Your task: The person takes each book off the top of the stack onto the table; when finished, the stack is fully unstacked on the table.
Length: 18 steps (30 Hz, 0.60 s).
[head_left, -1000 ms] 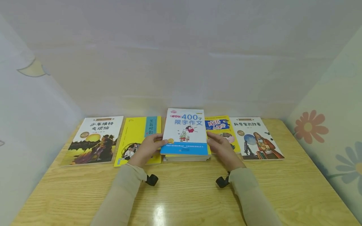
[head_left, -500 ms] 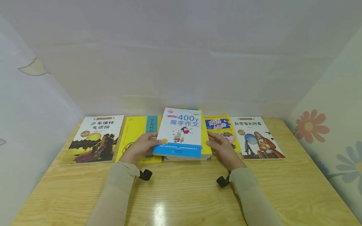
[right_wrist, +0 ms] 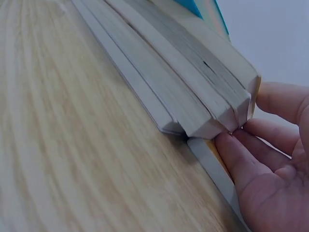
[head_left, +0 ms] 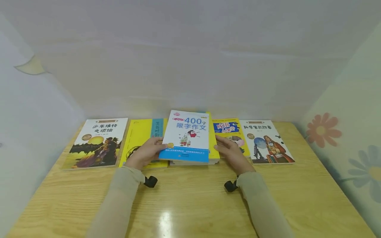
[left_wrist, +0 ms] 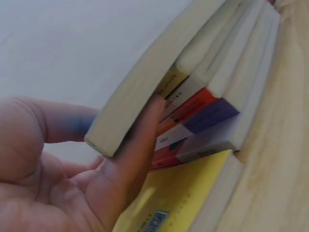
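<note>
My left hand point(head_left: 146, 154) pinches the left edge of a white-and-blue paperback book point(head_left: 186, 140). This book is tilted, its left side raised off the stack below, and a gap shows under it in the left wrist view. Several more books make up the stack point(right_wrist: 193, 72), with a yellow-covered book point(head_left: 213, 140) uppermost beneath the held one. At the stack's right side is my right hand point(head_left: 233, 154): its thumb lies at the top edge and its fingertips touch the side of the books, as the right wrist view shows.
A yellow book point(head_left: 132, 135) lies left of the stack, and a white book with a sunset picture point(head_left: 98, 142) farther left. To the right are a yellow-and-blue book point(head_left: 229, 129) and a white book with a telescope point(head_left: 265, 142). All lie on a wooden table point(head_left: 190, 205) before a pale wall point(head_left: 190, 66).
My left hand has moved left with the white-and-blue book, uncovering a strip of the yellow book at its right. My right hand has stayed at the stack's side. The head view has shifted slightly.
</note>
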Each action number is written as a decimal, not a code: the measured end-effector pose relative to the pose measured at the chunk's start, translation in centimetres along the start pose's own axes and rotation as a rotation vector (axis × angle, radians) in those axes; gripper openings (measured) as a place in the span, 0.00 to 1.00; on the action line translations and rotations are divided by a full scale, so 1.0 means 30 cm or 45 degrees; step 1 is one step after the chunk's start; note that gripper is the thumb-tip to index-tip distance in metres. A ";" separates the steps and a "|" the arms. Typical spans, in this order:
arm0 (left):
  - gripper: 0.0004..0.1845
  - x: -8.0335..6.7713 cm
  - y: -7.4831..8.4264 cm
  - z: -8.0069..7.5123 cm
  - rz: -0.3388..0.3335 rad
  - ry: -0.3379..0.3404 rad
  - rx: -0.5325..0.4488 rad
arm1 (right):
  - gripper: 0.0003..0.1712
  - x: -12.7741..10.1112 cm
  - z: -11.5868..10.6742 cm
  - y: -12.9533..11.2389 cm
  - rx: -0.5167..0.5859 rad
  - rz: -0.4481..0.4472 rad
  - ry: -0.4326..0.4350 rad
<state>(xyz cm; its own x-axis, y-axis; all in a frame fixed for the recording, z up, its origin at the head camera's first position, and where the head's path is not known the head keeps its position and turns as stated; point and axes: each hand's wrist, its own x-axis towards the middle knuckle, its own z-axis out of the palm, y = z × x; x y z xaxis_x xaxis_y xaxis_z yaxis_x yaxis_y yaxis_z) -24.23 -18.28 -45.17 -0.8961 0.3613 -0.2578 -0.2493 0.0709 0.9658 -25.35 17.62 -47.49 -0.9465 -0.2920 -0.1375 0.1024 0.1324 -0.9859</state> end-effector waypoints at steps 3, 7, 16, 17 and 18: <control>0.31 -0.018 -0.003 0.002 0.028 0.014 0.032 | 0.36 0.008 0.003 -0.003 -0.048 0.017 0.015; 0.31 -0.044 -0.001 0.014 0.066 0.115 0.023 | 0.36 0.017 0.006 -0.011 -0.043 0.047 0.024; 0.32 -0.140 -0.043 0.006 0.184 0.259 -0.017 | 0.37 0.026 0.007 -0.010 -0.031 0.013 -0.008; 0.32 -0.152 -0.048 0.000 0.193 0.266 -0.042 | 0.38 0.024 0.005 -0.009 -0.032 0.006 -0.011; 0.32 -0.165 -0.051 -0.005 0.205 0.268 -0.059 | 0.38 0.021 0.003 -0.008 -0.039 -0.003 -0.016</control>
<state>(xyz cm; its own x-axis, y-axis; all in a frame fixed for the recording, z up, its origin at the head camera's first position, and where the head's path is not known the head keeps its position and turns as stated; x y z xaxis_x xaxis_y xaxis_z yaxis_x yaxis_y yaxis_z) -19.46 -20.31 -45.39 -0.9809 0.1632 -0.1055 -0.1096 -0.0164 0.9938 -25.94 17.33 -47.34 -0.9428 -0.3042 -0.1363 0.0902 0.1608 -0.9829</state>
